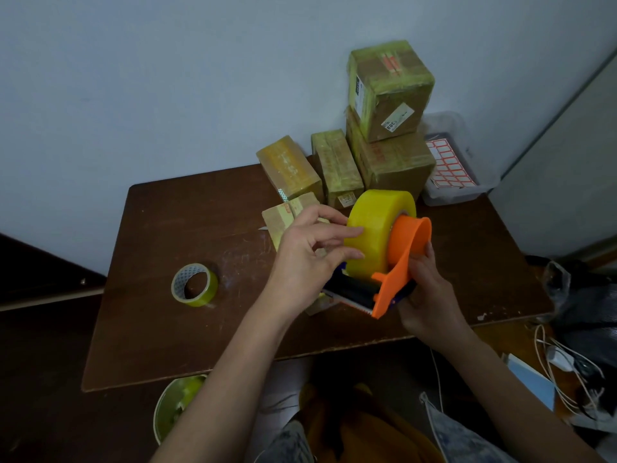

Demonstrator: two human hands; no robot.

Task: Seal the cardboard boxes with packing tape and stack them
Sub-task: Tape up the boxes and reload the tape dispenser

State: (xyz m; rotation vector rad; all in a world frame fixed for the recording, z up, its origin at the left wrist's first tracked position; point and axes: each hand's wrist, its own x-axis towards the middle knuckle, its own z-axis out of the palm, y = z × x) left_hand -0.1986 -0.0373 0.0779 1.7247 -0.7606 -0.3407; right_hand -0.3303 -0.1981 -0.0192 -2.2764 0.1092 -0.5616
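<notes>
The brown desk [187, 329] fills mid-frame, with sealed boxes [390, 128] stacked at upper right. At centre the right hand [430, 295] grips the orange tape dispenser [397, 269], fingers curled round its handle. The left hand [310, 255] lays relaxed fingers on the yellow roll, over a small box [283, 218]. The person seems to be freeing the tape end; next it must be drawn onto that box.

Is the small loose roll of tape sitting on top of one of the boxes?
No, the small tape roll lies directly on the brown table, left of both hands and apart from every box.
</notes>
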